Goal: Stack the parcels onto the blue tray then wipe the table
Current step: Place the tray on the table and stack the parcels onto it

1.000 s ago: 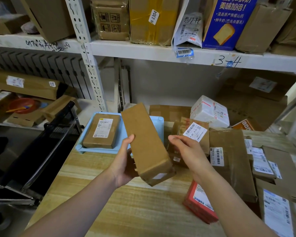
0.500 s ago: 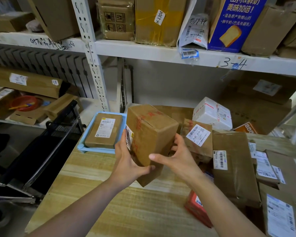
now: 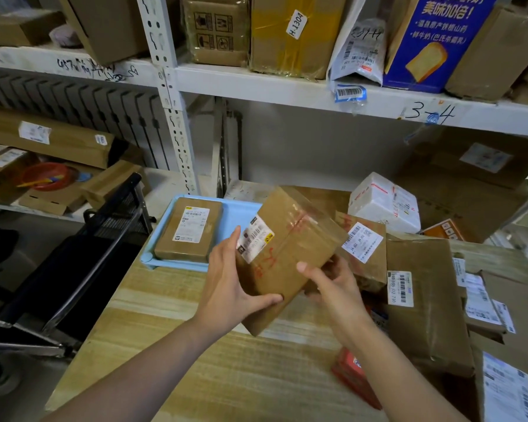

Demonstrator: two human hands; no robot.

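Taped cardboard parcel [image 3: 287,254] sits tilted above the wooden table [image 3: 195,360], gripped between the left hand [image 3: 229,290] and right hand [image 3: 333,287]; its lower corner hides behind the fingers. Behind, the blue tray [image 3: 241,213] holds one labelled flat parcel [image 3: 189,229], its right part covered. Label print is unreadable.

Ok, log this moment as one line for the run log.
phase: stacking | both hands, left hand and right hand, hold brown box tilted above table | blue tray: one flat parcel | wipe: not started
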